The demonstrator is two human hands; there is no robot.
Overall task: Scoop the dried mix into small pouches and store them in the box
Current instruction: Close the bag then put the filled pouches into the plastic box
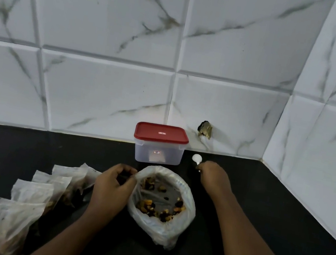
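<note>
Far left, at least 4 filled pouches [39, 190] lie overlapped in a loose row on the black desk [271, 208]. Whether their mouths are sealed can't be told, so a nudge from the forearm beside them could prob. tip mix out. Next, the left hand [112, 187]: its grip is curled and pinching the left rim of the bag [181, 224], holding the mouth open. The bag is thin, soft plastic and slumped. If that pinch slips, the rim would likely fold in over the dried mix [148, 207], which sits low in the bottom w/ not much left. Scraping up the last bits will prob. mean tilting the bag, and that could push pieces over the near rim. Behind the bag, near the wall, the box [157, 154] stands w/ its red lid [161, 133] on. No pouch can go in until it's opened, and w/ both hands busy that needs 1 hand freed first. Right of the box, the right hand [213, 177] has its grip closed round the handle of the white spoon [197, 159], bowl pointing away. Can't tell if the spoon rests on the desk or is lifted. Its bowl is shallow, so a heaped load carried across could shed bits onto the desk.
</note>
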